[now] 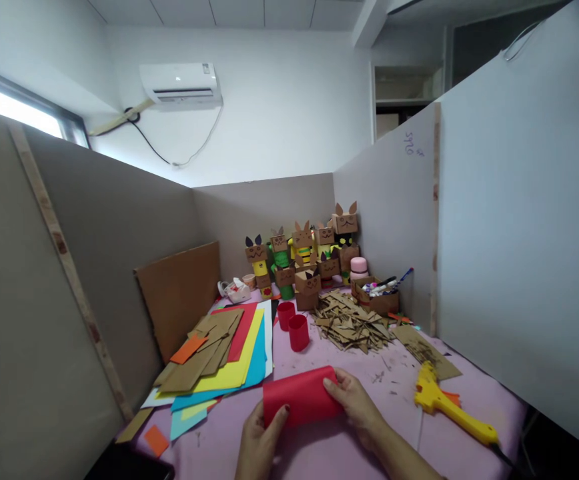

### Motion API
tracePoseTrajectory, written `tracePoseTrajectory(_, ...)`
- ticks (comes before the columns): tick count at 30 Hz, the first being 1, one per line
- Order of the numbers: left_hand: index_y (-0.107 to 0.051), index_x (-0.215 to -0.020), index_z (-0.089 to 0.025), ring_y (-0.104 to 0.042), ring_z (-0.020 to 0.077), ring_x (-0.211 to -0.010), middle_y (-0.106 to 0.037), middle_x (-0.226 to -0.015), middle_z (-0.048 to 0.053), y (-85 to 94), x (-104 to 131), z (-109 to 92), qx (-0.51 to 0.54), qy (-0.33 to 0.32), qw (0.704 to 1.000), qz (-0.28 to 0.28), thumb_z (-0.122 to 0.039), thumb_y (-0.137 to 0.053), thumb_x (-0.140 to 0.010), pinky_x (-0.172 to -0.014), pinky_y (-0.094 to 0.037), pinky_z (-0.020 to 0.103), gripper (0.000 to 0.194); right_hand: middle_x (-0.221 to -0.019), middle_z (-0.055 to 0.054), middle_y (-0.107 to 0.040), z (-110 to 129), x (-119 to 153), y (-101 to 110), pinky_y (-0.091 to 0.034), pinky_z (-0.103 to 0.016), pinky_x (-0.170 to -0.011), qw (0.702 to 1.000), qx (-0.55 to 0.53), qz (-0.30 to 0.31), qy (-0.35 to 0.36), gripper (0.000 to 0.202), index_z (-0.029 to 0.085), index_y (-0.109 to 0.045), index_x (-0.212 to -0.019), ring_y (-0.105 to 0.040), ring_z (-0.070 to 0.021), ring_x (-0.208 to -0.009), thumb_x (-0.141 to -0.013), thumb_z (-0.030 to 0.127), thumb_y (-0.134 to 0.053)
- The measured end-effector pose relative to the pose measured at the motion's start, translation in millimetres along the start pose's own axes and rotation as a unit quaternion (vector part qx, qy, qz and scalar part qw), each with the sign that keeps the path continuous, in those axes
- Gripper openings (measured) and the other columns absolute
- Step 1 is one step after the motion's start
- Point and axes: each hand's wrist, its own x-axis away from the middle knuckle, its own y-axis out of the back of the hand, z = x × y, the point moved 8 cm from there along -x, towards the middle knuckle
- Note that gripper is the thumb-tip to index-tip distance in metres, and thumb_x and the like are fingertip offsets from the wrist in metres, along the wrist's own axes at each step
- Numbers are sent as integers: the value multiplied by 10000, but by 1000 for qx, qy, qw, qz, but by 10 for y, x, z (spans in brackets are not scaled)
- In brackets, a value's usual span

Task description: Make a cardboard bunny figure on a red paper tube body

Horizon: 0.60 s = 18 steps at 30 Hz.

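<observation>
A piece of red paper (302, 398), its long edges bowed as if curled over, is held between both hands above the near part of the table. My left hand (260, 437) grips its left end, thumb on the face toward me. At the right end my right hand (352, 403) pinches it, with the thumb near the top corner. The fingers behind the paper are hidden. Just beyond stand two red paper tubes, a nearer one (299, 333) and a farther one (285, 315).
Coloured paper sheets (254, 357) and cardboard pieces (204, 360) lie left. A heap of cardboard scraps (352, 323) sits right of the tubes. A yellow glue gun (452, 407) lies at right. Cardboard animal figures (302, 243) and a pen box (377, 300) stand behind, between grey partitions (384, 220).
</observation>
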Motion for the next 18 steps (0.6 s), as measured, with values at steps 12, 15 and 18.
tracePoseTrajectory(12, -684, -912, -137, -640, 246, -814, -728, -841, 76, -1, 32, -6, 11, 6, 1000, 12, -483, -618, -716, -716, -512, 316, 403, -615, -18, -677, 141, 7, 56, -411, -272, -660, 998, 54, -32, 25, 367, 142, -708, -756, -578, -169, -631, -682, 500, -670)
tracePoseTrajectory(15, -684, -911, -140, -642, 238, -784, -726, -801, 64, 50, 26, -8, 5, 10, 1000, -1, -508, -595, -725, -692, -511, 306, 422, -589, -14, -656, 129, 30, 14, -401, -260, -636, 997, 67, -20, 17, 368, 133, -706, -721, -548, -151, -596, -666, 496, -686)
tracePoseTrajectory(18, -706, -873, -135, -638, 248, -777, -726, -774, 68, 10, 45, -26, -5, 12, 1000, 15, -512, -677, -635, -696, -512, 308, 447, -540, 8, -619, 106, 40, 44, -370, -237, -549, 997, 71, -38, 6, 397, 148, -684, -715, -509, -129, -530, -720, 538, -609)
